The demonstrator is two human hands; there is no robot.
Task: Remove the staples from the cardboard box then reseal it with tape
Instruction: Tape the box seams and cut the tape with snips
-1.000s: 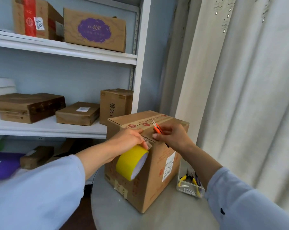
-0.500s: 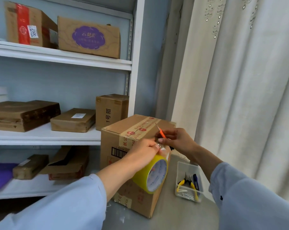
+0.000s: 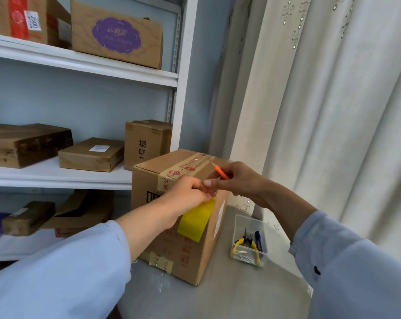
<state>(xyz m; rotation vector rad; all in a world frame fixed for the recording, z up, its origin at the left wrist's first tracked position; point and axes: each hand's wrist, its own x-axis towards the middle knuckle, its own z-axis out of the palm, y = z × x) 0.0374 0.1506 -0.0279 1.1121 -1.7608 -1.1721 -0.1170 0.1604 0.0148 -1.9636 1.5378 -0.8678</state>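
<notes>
A brown cardboard box (image 3: pixel 188 247) stands on a grey round table, a printed strip of tape along its top seam. My left hand (image 3: pixel 185 194) grips a yellow tape roll (image 3: pixel 196 221) against the box's near upper edge; the roll shows edge-on below my fist. My right hand (image 3: pixel 236 180) holds small orange-handled scissors (image 3: pixel 221 172) over the box top, with its fingertips meeting my left hand at the tape's end. The scissor blades lie over the top seam.
A clear plastic tray (image 3: pixel 249 241) to the right of the box holds yellow-handled pliers (image 3: pixel 247 245), a blue tool and loose staples. White shelves (image 3: pixel 80 176) with several cardboard boxes stand at left. A pale curtain (image 3: pixel 333 111) hangs close on the right.
The view has moved closer and lower. My left hand turned the tape roll from face-on to edge-on and shifted up to the box edge, meeting my right hand.
</notes>
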